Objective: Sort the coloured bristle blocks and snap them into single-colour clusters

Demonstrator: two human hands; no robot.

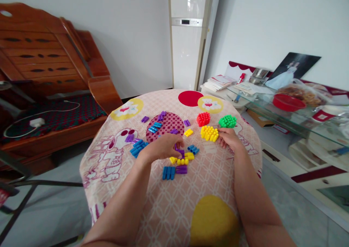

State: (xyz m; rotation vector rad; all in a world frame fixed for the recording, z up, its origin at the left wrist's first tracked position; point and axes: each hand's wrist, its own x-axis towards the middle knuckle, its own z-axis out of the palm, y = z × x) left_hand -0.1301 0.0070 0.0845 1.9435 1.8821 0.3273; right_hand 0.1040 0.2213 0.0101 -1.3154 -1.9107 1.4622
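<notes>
My left hand (166, 147) is over the middle of the table, fingertips pinched at a purple bullet-shaped building piece (180, 153). Yellow pieces (182, 161) lie just under and beside those fingers. Nearer me are blue pieces (169, 173) and purple pieces (181, 169), side by side. My right hand (229, 138) has its bent fingers against the right side of a standing yellow bundle (209, 133) of such pieces, and seems to grip its edge. A red bundle (203, 119) and a green bundle (227, 121) stand behind it.
More blue pieces (138, 148) and small purple groups (144, 119) are scattered on the left of the round cloth-covered table (163, 214). A glass-topped cabinet (253, 98) with a red bowl (289, 102) stands at the right, a wooden bench (40, 58) at the left.
</notes>
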